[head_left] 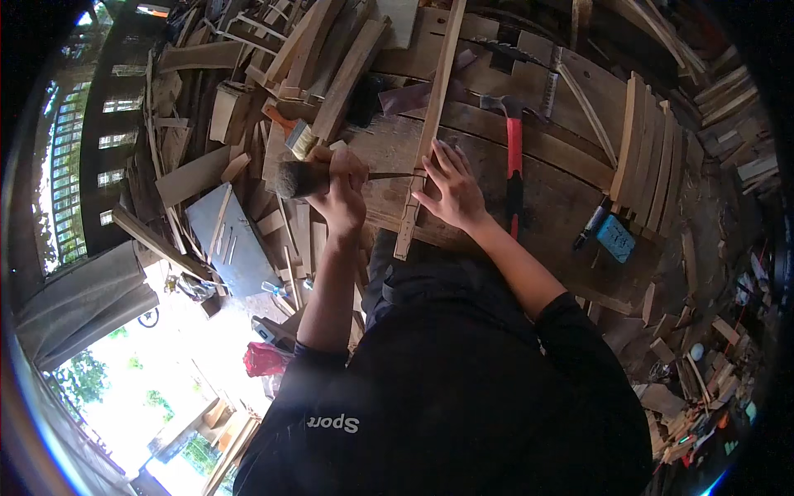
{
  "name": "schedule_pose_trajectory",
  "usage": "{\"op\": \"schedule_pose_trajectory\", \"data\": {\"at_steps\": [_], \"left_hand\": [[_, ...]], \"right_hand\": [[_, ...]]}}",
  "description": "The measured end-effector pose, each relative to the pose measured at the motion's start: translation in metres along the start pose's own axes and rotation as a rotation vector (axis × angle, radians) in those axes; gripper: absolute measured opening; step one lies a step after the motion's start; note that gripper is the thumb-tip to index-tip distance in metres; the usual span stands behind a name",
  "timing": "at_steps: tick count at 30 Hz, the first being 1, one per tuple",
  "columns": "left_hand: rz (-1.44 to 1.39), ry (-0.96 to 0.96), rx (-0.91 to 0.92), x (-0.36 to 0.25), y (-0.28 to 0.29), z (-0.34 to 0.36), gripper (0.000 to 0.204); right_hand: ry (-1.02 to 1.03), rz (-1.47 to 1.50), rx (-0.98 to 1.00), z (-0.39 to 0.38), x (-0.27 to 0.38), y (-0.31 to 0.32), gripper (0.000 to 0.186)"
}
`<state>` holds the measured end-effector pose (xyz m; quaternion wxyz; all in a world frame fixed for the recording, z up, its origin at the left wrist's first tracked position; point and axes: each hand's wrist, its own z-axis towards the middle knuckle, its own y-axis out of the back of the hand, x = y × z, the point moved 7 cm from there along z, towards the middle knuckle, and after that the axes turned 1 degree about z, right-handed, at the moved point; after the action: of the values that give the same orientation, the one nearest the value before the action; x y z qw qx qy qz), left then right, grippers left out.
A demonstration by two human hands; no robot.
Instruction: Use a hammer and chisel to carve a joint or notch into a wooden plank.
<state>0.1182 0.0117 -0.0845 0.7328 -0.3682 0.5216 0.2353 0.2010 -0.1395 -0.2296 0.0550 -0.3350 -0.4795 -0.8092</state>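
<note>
My left hand [341, 188] is wrapped round the thick dark handle [301, 179] of a chisel. Its thin dark blade [390, 175] points right and meets the side of a long narrow wooden strip [438, 87]. The strip runs from the far side of the bench toward my body, and its near end carries marks or cut-outs. On the strip, just right of the blade tip, my right hand [455, 188] lies flat with fingers stretched out. Whether the tip has entered the wood is too small to tell.
A claw hammer [514, 153] with a red and black handle lies on the wooden bench [546, 223]. Further right are a blue block [615, 239], a dark marker [590, 227] and several curved wood pieces [645, 157]. A paintbrush [299, 139] and piled offcuts lie left.
</note>
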Motion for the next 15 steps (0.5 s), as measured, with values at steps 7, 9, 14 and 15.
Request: {"op": "schedule_pose_trajectory", "data": {"at_steps": [7,9,14,15], "left_hand": [[0.039,-0.026,0.004,-0.004,-0.005,-0.005,0.020],[0.133,-0.009,-0.037,0.000,-0.002,-0.010,0.019],[0.100,-0.012,-0.054,0.003,-0.008,-0.018,0.021],[0.097,-0.019,-0.025,0.004,-0.009,-0.017,0.021]], "right_hand": [[-0.006,0.017,-0.010,0.000,0.000,0.000,0.064],[-0.007,0.003,-0.001,0.001,0.001,0.000,0.064],[0.001,0.011,-0.006,0.000,0.002,0.000,0.063],[0.004,0.008,-0.004,0.001,0.002,0.000,0.063]]}}
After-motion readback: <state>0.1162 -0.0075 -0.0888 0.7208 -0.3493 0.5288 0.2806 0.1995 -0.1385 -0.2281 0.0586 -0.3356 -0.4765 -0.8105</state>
